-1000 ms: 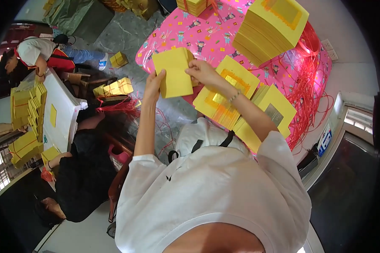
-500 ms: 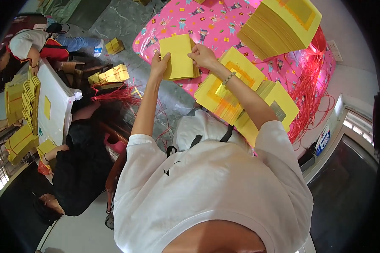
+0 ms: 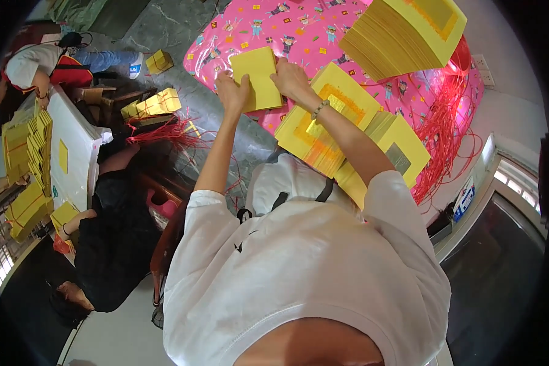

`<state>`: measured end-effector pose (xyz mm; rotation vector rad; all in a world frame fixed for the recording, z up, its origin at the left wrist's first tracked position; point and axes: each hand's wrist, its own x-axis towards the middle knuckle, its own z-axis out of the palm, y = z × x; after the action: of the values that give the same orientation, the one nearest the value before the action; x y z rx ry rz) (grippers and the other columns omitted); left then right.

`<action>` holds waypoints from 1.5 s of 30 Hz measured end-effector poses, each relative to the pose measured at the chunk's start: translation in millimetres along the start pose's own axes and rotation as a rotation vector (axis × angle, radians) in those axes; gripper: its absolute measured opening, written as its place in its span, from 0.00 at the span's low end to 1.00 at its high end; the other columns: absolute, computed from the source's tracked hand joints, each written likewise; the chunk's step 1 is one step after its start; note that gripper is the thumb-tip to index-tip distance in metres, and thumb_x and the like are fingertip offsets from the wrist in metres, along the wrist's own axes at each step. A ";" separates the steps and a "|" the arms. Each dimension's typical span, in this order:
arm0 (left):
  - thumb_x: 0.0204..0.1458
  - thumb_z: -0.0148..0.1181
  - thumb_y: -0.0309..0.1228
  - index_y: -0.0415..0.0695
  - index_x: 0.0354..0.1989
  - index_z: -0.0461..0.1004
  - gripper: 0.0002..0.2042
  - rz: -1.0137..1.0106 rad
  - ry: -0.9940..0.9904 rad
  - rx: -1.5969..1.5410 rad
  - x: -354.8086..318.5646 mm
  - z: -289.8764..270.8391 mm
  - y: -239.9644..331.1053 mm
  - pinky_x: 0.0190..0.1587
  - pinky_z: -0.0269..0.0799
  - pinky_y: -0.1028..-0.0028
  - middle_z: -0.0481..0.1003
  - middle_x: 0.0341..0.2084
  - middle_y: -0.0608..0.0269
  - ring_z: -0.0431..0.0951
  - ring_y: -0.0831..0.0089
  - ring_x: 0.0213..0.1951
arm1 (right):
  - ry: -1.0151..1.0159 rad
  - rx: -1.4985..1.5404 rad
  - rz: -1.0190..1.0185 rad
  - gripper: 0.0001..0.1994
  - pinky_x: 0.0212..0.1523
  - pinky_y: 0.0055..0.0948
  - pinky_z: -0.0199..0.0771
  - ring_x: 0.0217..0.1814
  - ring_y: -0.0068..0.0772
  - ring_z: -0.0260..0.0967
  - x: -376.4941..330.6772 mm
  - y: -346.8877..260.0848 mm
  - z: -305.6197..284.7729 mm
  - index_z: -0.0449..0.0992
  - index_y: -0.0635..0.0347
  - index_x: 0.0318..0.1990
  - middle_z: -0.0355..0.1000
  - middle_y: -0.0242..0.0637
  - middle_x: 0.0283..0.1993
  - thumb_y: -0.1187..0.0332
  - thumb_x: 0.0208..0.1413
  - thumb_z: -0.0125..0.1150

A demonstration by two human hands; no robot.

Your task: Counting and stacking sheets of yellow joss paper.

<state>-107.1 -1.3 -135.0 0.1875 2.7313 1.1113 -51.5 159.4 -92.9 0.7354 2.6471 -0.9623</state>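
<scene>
A stack of yellow paper sheets lies at the edge of the pink patterned table cover, squeezed between my two hands. My left hand grips its left side, thumb on the top sheet and fingers around the edge. On the opposite side my right hand, with a beaded bracelet at the wrist, presses the right edge. Below my right forearm sits a pile of yellow paper with an orange and gold square. Beside it is another yellow pile with a dull metallic square.
A tall yellow paper stack stands at the back right, beside a tangle of red strings. Leftward, two people work at a white table with tied yellow bundles. More bundles and red strings lie between.
The stack's loose edges at its right side now look more even. My left hand has shifted slightly down along the left side; the right hand has moved slightly up the right edge.
</scene>
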 end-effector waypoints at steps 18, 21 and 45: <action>0.38 0.60 0.63 0.43 0.65 0.50 0.50 0.269 0.078 0.207 -32.7 33.5 29.5 0.60 0.46 0.49 0.47 0.58 0.30 0.49 0.37 0.60 | 0.281 0.526 -0.116 0.07 0.32 0.28 0.73 0.33 0.37 0.75 -149.0 46.0 -91.4 0.70 0.63 0.37 0.74 0.41 0.31 0.71 0.52 0.58; 0.38 0.58 0.65 0.44 0.65 0.50 0.50 0.256 0.099 0.275 -33.0 40.3 32.6 0.60 0.45 0.49 0.47 0.59 0.29 0.48 0.37 0.61 | 0.287 0.493 -0.112 0.07 0.32 0.28 0.73 0.32 0.36 0.75 -180.1 63.6 -80.5 0.70 0.62 0.37 0.74 0.41 0.33 0.71 0.52 0.58; 0.47 0.51 0.62 0.40 0.65 0.49 0.44 0.270 0.124 0.161 -33.1 6.6 26.6 0.61 0.41 0.46 0.43 0.60 0.30 0.42 0.40 0.63 | 0.253 -0.216 -0.311 0.23 0.39 0.34 0.69 0.42 0.42 0.63 -247.8 65.5 -30.7 0.65 0.61 0.39 0.61 0.41 0.38 0.66 0.36 0.70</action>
<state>-72.1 15.9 -116.8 0.5421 2.9738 0.9929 191.9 128.9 -12.3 0.4284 3.0911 -0.6686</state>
